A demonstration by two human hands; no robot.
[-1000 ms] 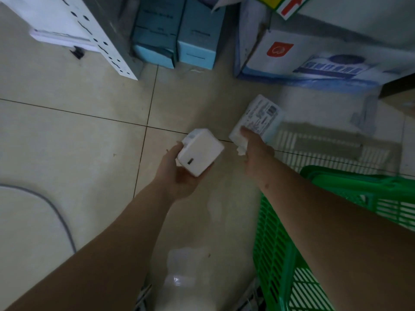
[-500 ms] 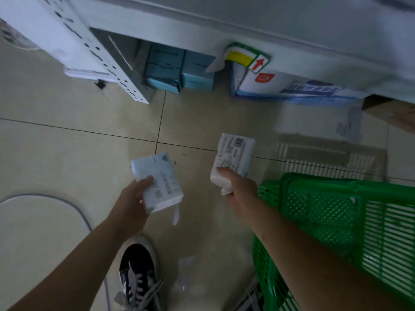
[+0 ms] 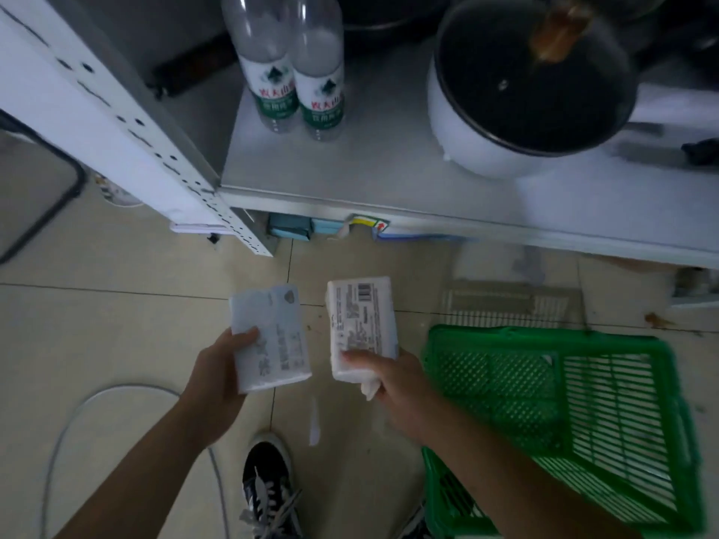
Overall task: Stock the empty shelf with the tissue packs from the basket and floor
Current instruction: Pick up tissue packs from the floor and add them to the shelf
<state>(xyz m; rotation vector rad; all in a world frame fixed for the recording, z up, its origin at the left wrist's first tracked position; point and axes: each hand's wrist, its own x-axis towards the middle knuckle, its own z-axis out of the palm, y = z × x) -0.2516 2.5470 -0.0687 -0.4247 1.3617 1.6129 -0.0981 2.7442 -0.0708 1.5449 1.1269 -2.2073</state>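
Note:
My left hand [image 3: 216, 377] grips a white tissue pack [image 3: 272, 340] with pale blue print, held over the tiled floor. My right hand [image 3: 393, 387] holds a second white tissue pack [image 3: 362, 324], its barcode label facing up. Both packs hang side by side, just in front of the grey shelf [image 3: 389, 177]. The green plastic basket [image 3: 564, 414] stands on the floor at my right, under my right forearm; its visible part holds no packs.
On the shelf stand two water bottles [image 3: 299, 72] and a white pot with a dark lid [image 3: 517, 87]. Blue boxes [image 3: 291, 227] sit under the shelf. A white perforated upright [image 3: 116, 122] rises at left. A grey cable [image 3: 78, 414] and my shoe [image 3: 268, 480] are on the floor.
The view has risen from the floor to the shelf top. Both hands have lifted their packs and brought them closer together, nearer the shelf edge.

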